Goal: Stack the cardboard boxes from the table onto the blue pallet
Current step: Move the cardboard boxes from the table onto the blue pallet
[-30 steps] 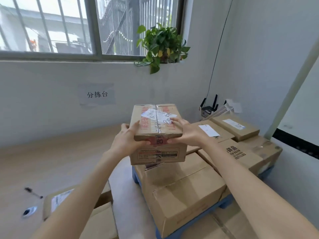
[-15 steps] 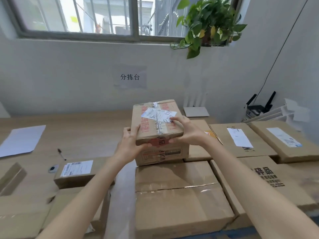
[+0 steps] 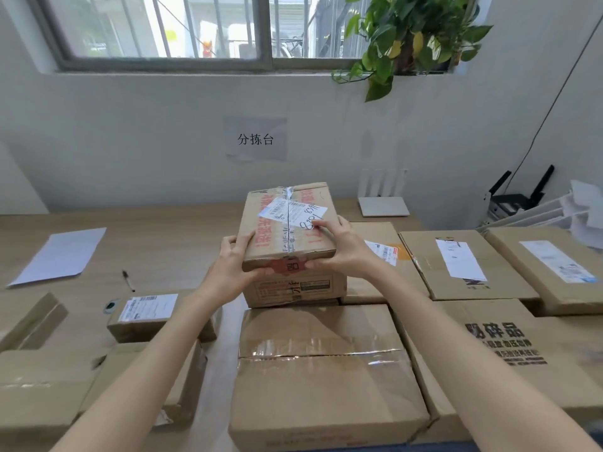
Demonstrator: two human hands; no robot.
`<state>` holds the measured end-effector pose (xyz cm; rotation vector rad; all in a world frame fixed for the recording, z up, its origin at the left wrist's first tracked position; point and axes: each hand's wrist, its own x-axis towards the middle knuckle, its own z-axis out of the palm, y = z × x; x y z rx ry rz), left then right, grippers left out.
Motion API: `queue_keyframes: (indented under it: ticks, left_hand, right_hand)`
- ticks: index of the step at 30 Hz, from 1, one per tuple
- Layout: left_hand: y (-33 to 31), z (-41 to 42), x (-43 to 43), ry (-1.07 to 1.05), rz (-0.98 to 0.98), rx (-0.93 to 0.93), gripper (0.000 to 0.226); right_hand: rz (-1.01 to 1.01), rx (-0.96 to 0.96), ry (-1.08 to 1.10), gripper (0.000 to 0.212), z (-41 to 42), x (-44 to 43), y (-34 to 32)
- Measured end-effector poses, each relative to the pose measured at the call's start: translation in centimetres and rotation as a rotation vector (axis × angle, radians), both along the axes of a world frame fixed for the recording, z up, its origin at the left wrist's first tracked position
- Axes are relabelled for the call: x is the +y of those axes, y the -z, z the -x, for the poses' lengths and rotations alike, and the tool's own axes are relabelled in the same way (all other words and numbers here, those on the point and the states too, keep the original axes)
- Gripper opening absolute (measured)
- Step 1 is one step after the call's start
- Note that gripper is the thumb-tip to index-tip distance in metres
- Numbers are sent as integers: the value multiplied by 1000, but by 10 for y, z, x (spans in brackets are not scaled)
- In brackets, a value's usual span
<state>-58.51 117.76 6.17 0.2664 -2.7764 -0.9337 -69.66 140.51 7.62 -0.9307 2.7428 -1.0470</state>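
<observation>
I hold a small cardboard box [image 3: 287,233] with red print, clear tape and a white label. My left hand [image 3: 233,265] grips its left near corner and my right hand [image 3: 339,247] grips its right side, fingers over the top. The box sits at the far end of a large taped box [image 3: 323,370]; whether it rests on a box there or hangs just above, I cannot tell. More flat boxes [image 3: 463,265] lie to the right, one with black printed characters [image 3: 509,350]. The blue pallet is hidden under the boxes.
A wooden table [image 3: 156,243] on the left holds a small labelled box [image 3: 143,316], other boxes [image 3: 42,386] near me, a white sheet [image 3: 62,256] and a pen [image 3: 128,280]. A white router [image 3: 383,197], a black router [image 3: 515,197] and a plant [image 3: 408,37] stand by the wall.
My view has swung left and down, bringing the table and the stacked boxes into view. The held box has come down closer to the boxes below; both hands keep their grip.
</observation>
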Motion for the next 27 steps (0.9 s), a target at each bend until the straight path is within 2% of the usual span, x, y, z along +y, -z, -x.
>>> queue_keyframes:
  ticks: [8, 21, 27]
  left_hand:
    - [-5, -1, -13, 31, 33, -44, 89]
    - [1, 1, -1, 30, 31, -31, 88]
    - [-1, 0, 0, 27, 37, -64, 91]
  right_hand:
    - [-13, -69, -11, 92, -3, -5, 10]
    - [-9, -52, -10, 87, -8, 10, 7]
    - [-68, -80, -13, 92, -12, 10, 3]
